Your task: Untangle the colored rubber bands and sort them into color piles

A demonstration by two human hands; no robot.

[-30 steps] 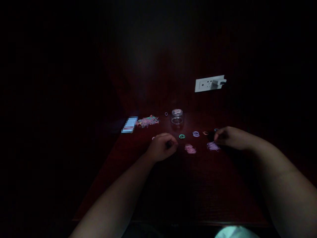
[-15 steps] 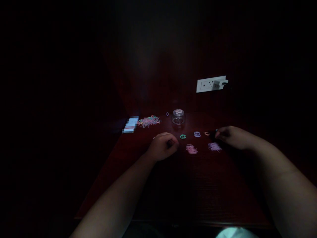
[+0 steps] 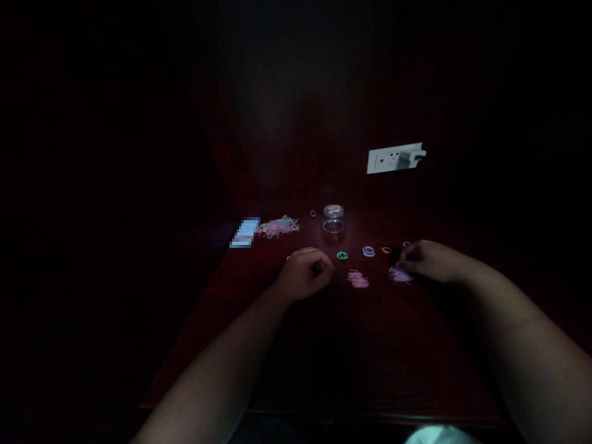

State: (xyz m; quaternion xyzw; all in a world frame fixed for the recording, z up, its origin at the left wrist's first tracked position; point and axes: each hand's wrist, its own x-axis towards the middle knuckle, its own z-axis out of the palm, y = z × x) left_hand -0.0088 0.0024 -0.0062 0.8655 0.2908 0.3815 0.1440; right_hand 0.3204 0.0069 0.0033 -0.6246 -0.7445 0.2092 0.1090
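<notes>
Table below pale wall socket

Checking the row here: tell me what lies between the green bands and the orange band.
A small cluster of purple bands, seen in the head view.

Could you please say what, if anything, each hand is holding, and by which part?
It cannot be told: the right hand has its fingertips at the pile of thin purple elastic bands, and the curled left hand hides any hold.
</notes>
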